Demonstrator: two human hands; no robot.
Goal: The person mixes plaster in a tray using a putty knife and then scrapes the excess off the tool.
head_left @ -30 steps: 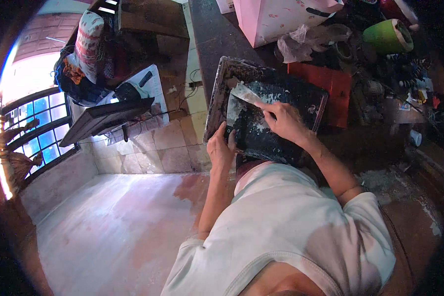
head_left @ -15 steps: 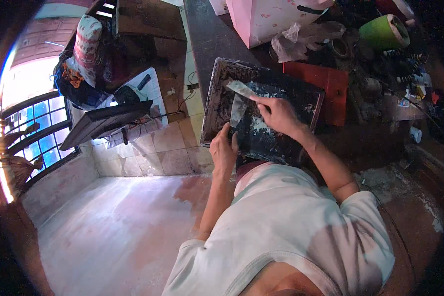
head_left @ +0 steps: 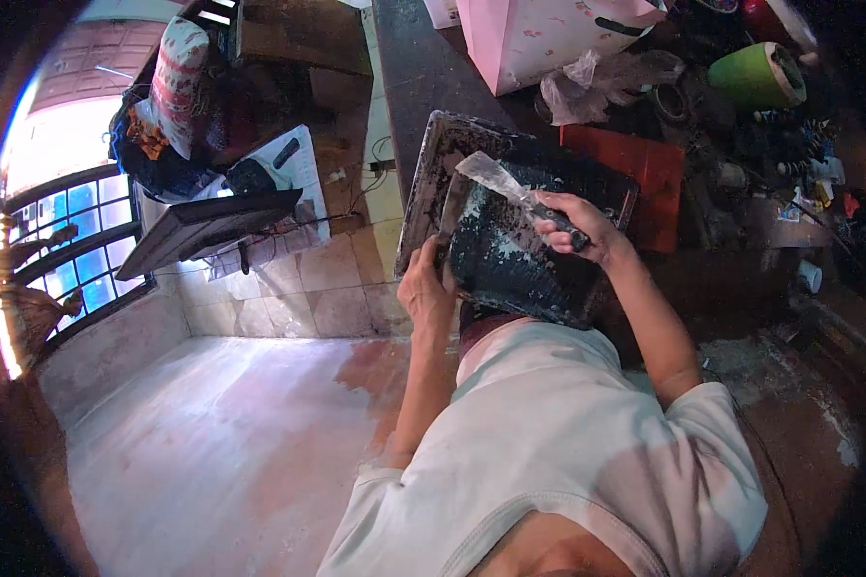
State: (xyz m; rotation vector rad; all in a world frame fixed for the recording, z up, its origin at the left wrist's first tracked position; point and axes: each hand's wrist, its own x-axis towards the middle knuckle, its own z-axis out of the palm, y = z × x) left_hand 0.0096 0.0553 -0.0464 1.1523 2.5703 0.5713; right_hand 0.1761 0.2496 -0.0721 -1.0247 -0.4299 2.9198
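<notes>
My right hand (head_left: 579, 227) is closed round the black handle of a putty knife (head_left: 496, 175). Its pale, smeared blade points up and left above a dark rectangular tray (head_left: 539, 279). My left hand (head_left: 427, 286) is closed at the tray's left part, on what looks like the handle of a second putty knife (head_left: 455, 213). That one's blade shows only as a narrow greyish strip. Patches of whitish and brown residue cover the inside of the tray, which lies tilted in front of my body.
An orange-red panel (head_left: 635, 178) lies beyond the tray. A pink bag (head_left: 548, 38), clear plastic (head_left: 597, 82) and a green pot (head_left: 755, 75) stand farther back. Small clutter lies at right. A dark flat-screen panel (head_left: 207, 231) leans at left, near a barred window (head_left: 82, 226).
My right hand has moved right and lower, drawing its putty knife off the other blade and turning it so the black handle shows. The left putty knife's blade now appears narrower.
</notes>
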